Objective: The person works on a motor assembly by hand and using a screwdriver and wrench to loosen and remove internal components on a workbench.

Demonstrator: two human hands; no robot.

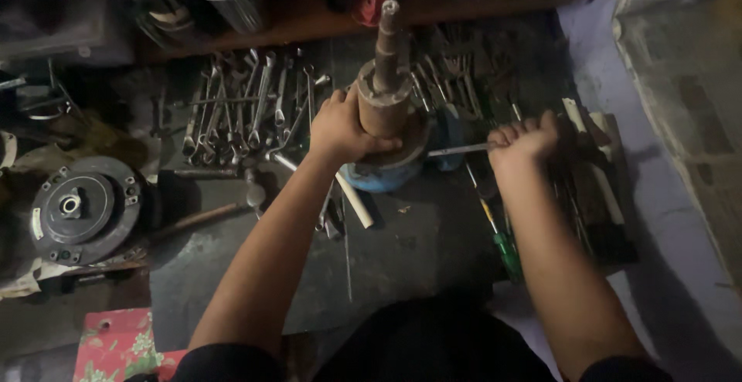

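Shaft housing (384, 96) upright on blue base (382, 175), mid-desk | left hand (340, 127) fingers wrapped round housing | right hand (524, 138) closed on steel bar (460, 150) | looks heavy, rigid, greasy; grip low

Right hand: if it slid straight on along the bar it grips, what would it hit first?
The right hand points left along the bar, so it would likely meet the blue base under the shaft housing first.

Spanners (247, 107) lie piled behind a round clutch disc (83, 208); a hammer (212, 212) rests just right of the disc, a green-handled screwdriver (504, 247) farther right.
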